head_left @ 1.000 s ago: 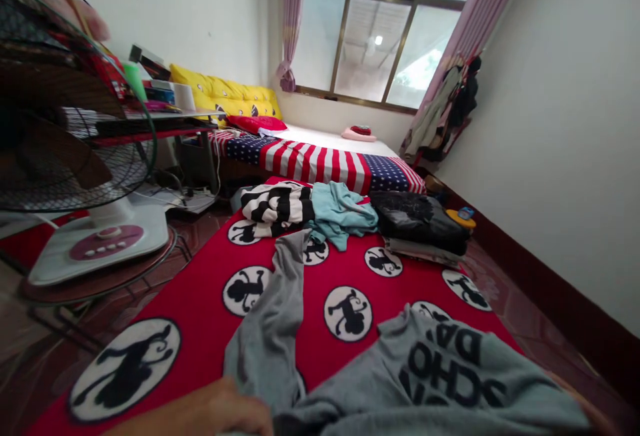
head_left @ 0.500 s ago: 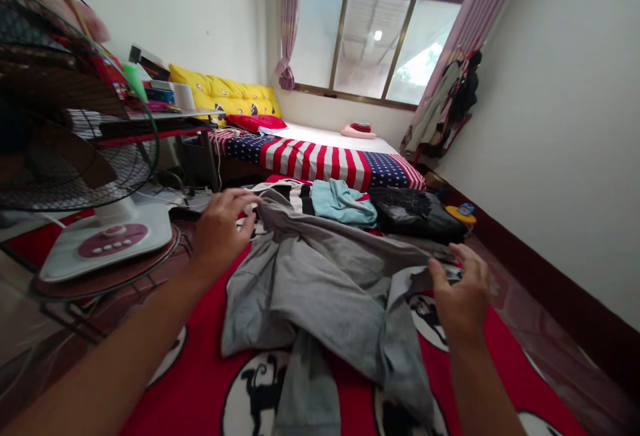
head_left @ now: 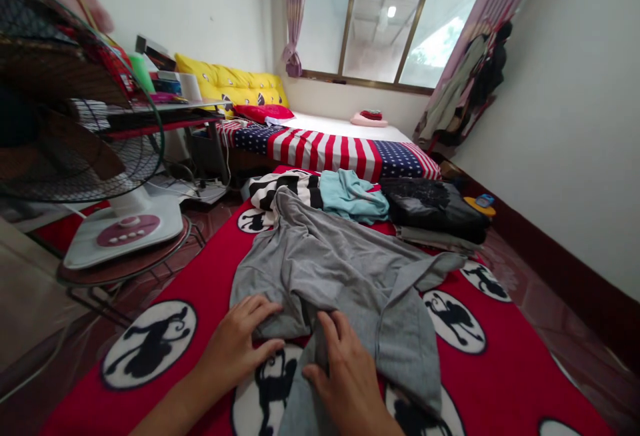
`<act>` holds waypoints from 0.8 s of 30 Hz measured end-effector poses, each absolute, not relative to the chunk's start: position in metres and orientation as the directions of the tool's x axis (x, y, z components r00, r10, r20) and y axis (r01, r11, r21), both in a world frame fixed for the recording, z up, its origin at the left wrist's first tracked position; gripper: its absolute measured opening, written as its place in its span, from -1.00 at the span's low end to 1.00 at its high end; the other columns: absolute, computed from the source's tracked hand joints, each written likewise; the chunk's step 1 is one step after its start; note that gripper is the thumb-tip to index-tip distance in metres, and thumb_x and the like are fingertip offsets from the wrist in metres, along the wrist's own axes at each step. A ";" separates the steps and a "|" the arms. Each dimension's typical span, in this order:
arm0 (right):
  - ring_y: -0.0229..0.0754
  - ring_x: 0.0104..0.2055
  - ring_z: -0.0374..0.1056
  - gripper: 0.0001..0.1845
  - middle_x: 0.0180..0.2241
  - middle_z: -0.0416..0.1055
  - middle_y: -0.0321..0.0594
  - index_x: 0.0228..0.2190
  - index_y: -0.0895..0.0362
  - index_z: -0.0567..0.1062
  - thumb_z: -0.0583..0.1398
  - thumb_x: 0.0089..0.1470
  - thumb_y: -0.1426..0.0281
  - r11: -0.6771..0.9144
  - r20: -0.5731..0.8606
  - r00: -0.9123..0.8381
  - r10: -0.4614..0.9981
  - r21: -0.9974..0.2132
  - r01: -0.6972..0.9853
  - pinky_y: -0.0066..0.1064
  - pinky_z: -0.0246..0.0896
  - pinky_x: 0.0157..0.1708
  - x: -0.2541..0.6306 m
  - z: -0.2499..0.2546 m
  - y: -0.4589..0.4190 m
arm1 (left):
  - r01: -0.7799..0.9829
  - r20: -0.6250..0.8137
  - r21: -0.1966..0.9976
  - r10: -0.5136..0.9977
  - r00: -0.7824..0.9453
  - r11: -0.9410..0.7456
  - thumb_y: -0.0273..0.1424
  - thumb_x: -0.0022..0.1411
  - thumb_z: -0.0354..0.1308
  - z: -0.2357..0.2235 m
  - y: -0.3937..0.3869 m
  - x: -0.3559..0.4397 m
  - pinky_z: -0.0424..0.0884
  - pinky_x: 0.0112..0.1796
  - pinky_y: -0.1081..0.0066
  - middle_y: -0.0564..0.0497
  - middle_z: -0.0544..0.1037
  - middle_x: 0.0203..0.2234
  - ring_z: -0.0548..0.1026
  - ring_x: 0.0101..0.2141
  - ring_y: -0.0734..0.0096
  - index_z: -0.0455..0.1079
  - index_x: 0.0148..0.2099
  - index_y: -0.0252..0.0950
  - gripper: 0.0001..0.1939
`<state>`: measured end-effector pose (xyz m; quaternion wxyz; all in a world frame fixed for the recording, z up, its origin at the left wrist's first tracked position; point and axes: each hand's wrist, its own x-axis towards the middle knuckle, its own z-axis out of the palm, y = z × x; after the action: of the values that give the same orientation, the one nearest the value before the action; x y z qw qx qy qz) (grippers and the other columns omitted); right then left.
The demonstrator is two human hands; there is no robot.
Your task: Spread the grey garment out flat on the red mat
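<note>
Where a red rug (head_left: 200, 296) with black monkey figures in white circles lay on the tiled floor, one grey long-sleeved sweatshirt (head_left: 320, 269) was spread at its centre, rumpled, one sleeve (head_left: 430, 273) reaching right and another trailing toward the near edge. Left hand (head_left: 235, 346): open, fingers spread, resting flat on the sweatshirt's lower edge, not clenched. Right hand (head_left: 345, 383): fingers (head_left: 327, 329) lightly bent over a fold of the same cloth, just beside the left hand; whether they gripped it could not be told. Beyond the sweatshirt, touching it, lay a black-and-white striped garment (head_left: 285, 189) and a teal garment (head_left: 353, 197). To their right sat a black item (head_left: 433, 203) of uncertain kind, on a folded pile (head_left: 435, 237). Left of the rug stood an electric fan, with a white base (head_left: 123, 233) and a wire cage (head_left: 75, 129). Further off: a bed with a stars-and-stripes cover (head_left: 325, 153), a yellow cushion (head_left: 230, 86), a red pillow (head_left: 263, 113), and clothes hanging by the window (head_left: 465, 83).
</note>
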<state>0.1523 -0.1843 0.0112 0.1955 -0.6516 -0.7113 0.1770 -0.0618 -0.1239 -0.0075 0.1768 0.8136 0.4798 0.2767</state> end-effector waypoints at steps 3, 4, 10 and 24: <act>0.11 -0.05 0.41 -0.43 -0.04 0.41 0.08 0.07 0.23 0.38 0.06 -0.03 0.63 0.041 -0.072 -0.079 0.994 -0.431 0.901 -0.10 0.32 -0.11 0.156 0.016 -0.181 | 0.709 0.296 0.507 0.871 0.391 -0.491 -0.45 0.02 0.25 -0.011 -0.122 -0.060 0.37 -0.04 0.24 -0.05 0.48 -0.13 0.44 -0.08 0.19 0.45 0.00 -0.17 -0.57; 0.09 -0.08 0.42 -0.46 -0.09 0.45 0.06 0.01 0.24 0.43 0.03 -0.04 0.65 0.046 -0.089 -0.096 0.991 -0.447 0.893 -0.11 0.31 -0.11 0.160 0.020 -0.183 | 0.713 0.300 0.497 0.869 0.394 -0.495 -0.48 0.03 0.22 -0.012 -0.121 -0.061 0.37 -0.04 0.24 -0.05 0.48 -0.14 0.43 -0.09 0.19 0.45 -0.01 -0.18 -0.58; -0.10 -0.16 0.38 -0.56 -0.24 0.49 -0.24 -0.25 0.04 0.57 0.11 -0.24 0.52 -0.014 -0.183 -0.217 0.959 -0.794 0.608 -0.36 0.25 -0.16 0.218 0.062 -0.202 | 0.694 0.353 0.503 0.856 0.378 -0.514 -0.59 0.09 -0.01 -0.016 -0.108 -0.071 0.38 -0.03 0.26 -0.03 0.52 -0.16 0.45 -0.09 0.26 0.48 -0.06 -0.18 -0.58; -0.25 -0.37 0.25 -0.73 -0.44 0.40 -0.31 -0.31 0.08 0.57 0.25 -0.16 0.39 -0.005 -0.143 -0.229 0.963 -0.859 0.511 -0.50 0.13 -0.40 0.240 0.076 -0.176 | 0.503 0.099 0.782 0.870 0.484 -0.368 -0.24 0.28 0.03 0.037 -0.091 -0.075 0.39 -0.21 0.42 0.00 0.57 -0.35 0.51 -0.27 0.35 0.51 -0.28 -0.26 -0.72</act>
<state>0.2401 -0.1764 0.0760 0.2617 -0.5628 -0.6548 0.4312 -0.0751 -0.0908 0.0369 0.3535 0.7854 0.4370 0.2594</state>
